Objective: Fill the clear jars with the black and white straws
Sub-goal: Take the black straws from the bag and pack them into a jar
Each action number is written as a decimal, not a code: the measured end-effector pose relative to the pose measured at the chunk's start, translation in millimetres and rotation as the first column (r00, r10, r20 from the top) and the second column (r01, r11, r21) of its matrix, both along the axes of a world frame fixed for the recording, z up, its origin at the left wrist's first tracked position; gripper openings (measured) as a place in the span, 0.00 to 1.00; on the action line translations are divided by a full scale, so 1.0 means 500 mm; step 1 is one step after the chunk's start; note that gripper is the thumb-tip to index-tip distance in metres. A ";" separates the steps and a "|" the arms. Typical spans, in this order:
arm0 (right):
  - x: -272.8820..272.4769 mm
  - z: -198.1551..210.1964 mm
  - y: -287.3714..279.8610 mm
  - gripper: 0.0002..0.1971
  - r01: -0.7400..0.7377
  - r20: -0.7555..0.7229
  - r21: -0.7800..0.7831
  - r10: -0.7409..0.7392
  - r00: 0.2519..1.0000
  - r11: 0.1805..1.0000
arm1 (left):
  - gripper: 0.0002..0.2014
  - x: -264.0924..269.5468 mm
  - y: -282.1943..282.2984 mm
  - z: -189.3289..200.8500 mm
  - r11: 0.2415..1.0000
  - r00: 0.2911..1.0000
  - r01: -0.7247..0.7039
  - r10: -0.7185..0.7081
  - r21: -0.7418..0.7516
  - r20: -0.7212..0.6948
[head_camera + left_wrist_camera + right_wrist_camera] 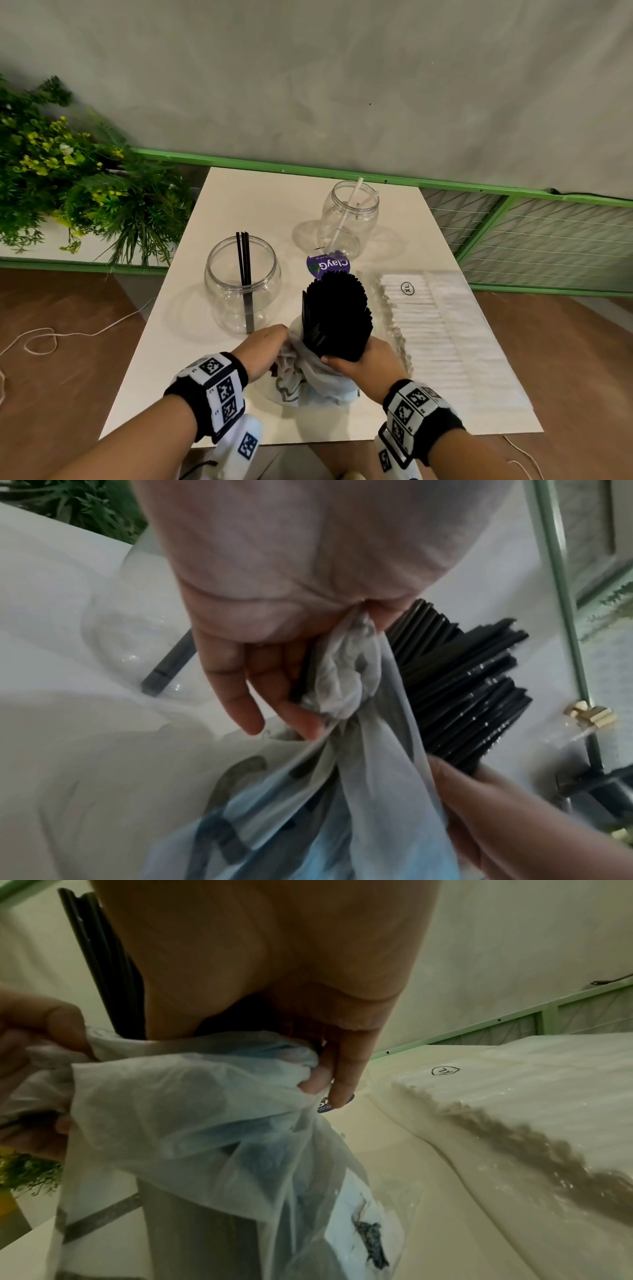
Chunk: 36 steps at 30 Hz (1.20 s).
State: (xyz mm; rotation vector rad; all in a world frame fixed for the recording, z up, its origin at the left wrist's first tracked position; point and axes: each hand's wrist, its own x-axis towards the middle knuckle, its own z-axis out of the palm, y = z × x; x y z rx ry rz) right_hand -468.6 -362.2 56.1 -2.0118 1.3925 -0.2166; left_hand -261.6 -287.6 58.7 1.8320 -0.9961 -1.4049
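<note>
A thick bundle of black straws (337, 315) (459, 696) (103, 969) stands half out of a thin whitish plastic bag (318, 377) (346, 750) (205, 1123) near the table's front. My right hand (363, 363) (308, 1069) grips the bundle at the bag's mouth. My left hand (263, 346) (274, 683) pinches the bunched edge of the bag on the bundle's left. A round clear jar (243, 281) on the left holds a few black straws (245, 260). A taller clear jar (349, 219) farther back holds two white straws (346, 212).
A clear pack of white straws (442, 325) (514, 1096) marked XL lies flat on the right of the white table (178, 342). A purple label (327, 265) lies behind the bundle. Green plants (68, 178) and a green rail (308, 169) border the table.
</note>
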 end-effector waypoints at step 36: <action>-0.041 -0.079 -0.007 0.59 -0.031 -0.004 0.120 0.031 0.999 0.992 | 0.05 -0.009 -0.028 -0.049 0.998 0.987 -0.003 0.013 0.061 -0.160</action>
